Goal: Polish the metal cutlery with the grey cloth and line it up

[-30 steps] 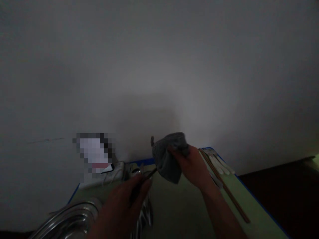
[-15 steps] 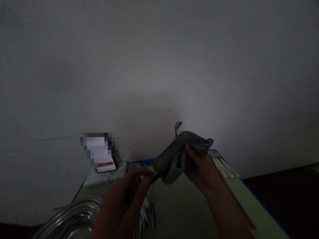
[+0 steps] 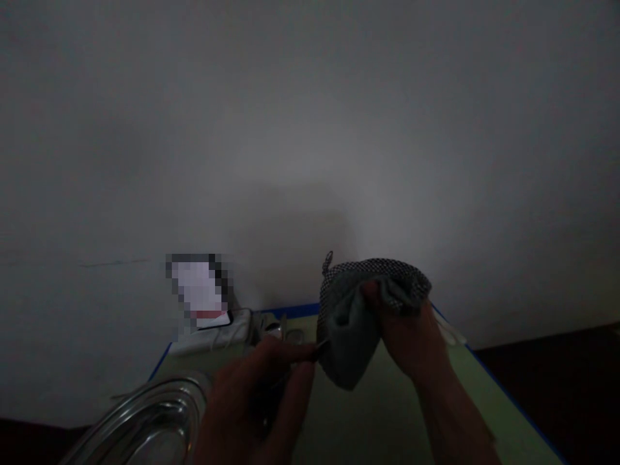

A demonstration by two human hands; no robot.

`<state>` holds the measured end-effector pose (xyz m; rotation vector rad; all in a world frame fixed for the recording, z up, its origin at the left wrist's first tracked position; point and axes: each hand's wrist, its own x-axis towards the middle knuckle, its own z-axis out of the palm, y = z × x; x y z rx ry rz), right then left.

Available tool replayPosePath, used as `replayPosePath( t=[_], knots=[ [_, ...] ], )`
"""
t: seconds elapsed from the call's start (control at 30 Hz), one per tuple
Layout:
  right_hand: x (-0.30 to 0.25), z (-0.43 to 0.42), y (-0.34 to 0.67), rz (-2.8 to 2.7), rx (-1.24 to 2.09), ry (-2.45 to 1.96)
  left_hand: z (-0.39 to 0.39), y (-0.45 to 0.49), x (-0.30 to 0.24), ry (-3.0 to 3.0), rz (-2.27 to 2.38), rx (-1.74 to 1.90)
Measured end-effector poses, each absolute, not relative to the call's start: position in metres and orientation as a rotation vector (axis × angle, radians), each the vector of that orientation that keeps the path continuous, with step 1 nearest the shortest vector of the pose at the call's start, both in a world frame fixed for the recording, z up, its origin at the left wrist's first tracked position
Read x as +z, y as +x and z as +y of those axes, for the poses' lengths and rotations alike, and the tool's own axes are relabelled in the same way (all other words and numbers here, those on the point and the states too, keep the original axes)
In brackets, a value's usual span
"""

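Observation:
A grey-green cloth (image 3: 353, 342) with a black-and-white checked edge and a small hanging loop is bunched up over the table. My right hand (image 3: 411, 342) is closed on its folds from the right. Between the thumb and forefinger of my left hand (image 3: 261, 394) is a thin, dark metal utensil (image 3: 321, 345), whose far part disappears behind the cloth. Its kind does not show. Steel cutlery (image 3: 274, 329) lies on the table just past my left hand, partly covered by it.
Shiny oval steel dishes (image 3: 159, 381) stand at the front left of the pale green table (image 3: 368, 420). A phone (image 3: 217, 320) leans at the back left by a white box with cables (image 3: 208, 341). White spoons (image 3: 450, 332) lie at the right edge. Behind rises a grey wall (image 3: 300, 129).
The cloth has turned and hangs lower, its loop now further left. My left hand has shifted right with the utensil, and my right hand has moved slightly right.

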<state>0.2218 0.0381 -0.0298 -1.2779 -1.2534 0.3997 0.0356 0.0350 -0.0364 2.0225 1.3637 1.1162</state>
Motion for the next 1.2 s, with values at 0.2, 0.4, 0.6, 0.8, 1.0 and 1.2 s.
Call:
replayPosePath(
  t=[0.2,0.4,0.6,0.8,1.0,1.2],
  knots=[
    [-0.035,0.044,0.186,-0.781,0.375,-1.393,0.039,0.043,-0.035,2.047,1.328,1.072],
    [-0.042,0.045,0.175,-0.729,0.605,-1.327,0.038,0.045,-0.03,1.985,1.359,1.105],
    [-0.035,0.047,0.219,-1.204,0.732,-1.285,0.049,0.032,-0.03,2.38,1.236,0.926],
    [-0.034,0.032,0.253,-1.585,0.751,-1.37,0.048,0.011,-0.031,2.65,1.151,0.884],
    [-0.034,0.037,0.223,-1.131,0.407,-1.285,0.034,0.027,-0.035,2.391,1.285,1.068],
    [-0.04,0.043,0.169,-0.627,0.502,-1.217,0.028,0.042,-0.034,2.103,1.384,1.141]
  ],
)
